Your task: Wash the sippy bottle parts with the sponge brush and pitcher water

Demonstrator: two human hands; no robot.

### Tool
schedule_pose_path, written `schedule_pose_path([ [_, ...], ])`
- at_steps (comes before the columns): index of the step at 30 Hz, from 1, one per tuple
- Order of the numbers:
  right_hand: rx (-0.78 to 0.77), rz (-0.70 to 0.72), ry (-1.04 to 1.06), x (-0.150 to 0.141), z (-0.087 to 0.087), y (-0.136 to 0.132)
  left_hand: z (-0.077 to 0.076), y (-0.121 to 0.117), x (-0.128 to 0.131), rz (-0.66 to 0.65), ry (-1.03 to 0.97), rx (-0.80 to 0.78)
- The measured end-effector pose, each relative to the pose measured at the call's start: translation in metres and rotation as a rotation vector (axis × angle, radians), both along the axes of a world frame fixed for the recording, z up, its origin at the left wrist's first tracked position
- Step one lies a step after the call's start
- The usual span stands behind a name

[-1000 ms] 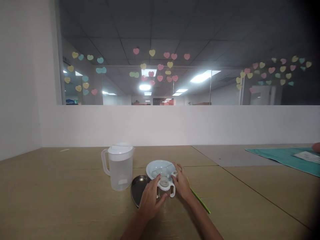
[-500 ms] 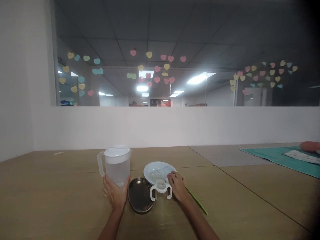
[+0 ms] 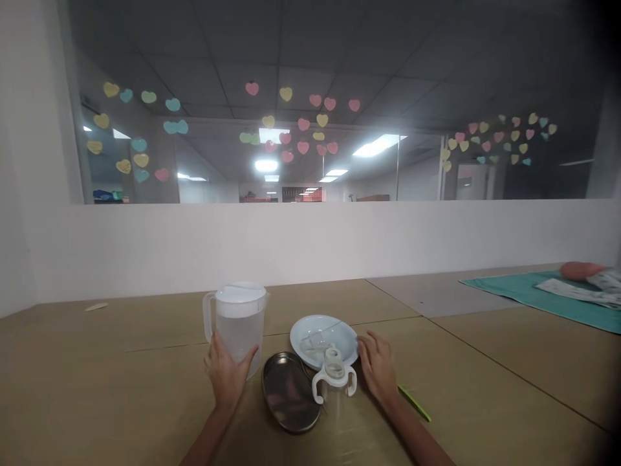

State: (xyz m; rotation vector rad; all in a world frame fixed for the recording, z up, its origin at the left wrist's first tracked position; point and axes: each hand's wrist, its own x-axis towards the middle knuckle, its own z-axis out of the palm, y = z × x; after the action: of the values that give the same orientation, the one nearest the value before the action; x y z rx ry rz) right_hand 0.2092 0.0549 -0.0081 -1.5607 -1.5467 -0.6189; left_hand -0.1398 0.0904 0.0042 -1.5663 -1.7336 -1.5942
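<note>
At nine o'clock from the round pale-blue bowl (image 3: pixel 294 342), the left hand (image 3: pixel 224 377) cups an upright translucent plastic pitcher (image 3: pixel 241 329); at four, the right hand (image 3: pixel 379 366) curls loosely beside the bowl. Whether either grips is unclear. A clear white-handled bottle (image 3: pixel 334 375) stands at five.

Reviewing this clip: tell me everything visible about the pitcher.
The pitcher looks like translucent, whitish plastic, with a white lid on top, a loop handle on the left and a small spout on the right. It stands upright on the table, left of the metal tray. The left hand cups its lower near side, hiding part of the base. Whether it holds liquid is unclear.
</note>
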Motion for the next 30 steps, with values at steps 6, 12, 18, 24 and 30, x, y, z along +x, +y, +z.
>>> schedule_pose_path([
  [6, -0.220, -0.289, 0.055, 0.010, -0.001, -0.006, 0.009, 0.021, -0.006, -0.112, 0.158, 0.095],
  [12, -0.316, -0.277, -0.126, 0.004, 0.005, -0.007, 0.015, 0.034, -0.003, -0.281, 0.470, 0.220],
  [18, -0.347, -0.279, -0.167, 0.003, 0.005, -0.004, 0.012, 0.034, -0.008, -0.296, 0.697, 0.250],
  [24, -0.358, -0.348, -0.129, -0.002, 0.005, -0.008, 0.012, 0.031, -0.017, -0.281, 0.756, 0.245],
  [30, -0.304, -0.373, -0.130, -0.001, 0.004, -0.003, 0.013, 0.040, -0.016, -0.261, 0.730, 0.245],
])
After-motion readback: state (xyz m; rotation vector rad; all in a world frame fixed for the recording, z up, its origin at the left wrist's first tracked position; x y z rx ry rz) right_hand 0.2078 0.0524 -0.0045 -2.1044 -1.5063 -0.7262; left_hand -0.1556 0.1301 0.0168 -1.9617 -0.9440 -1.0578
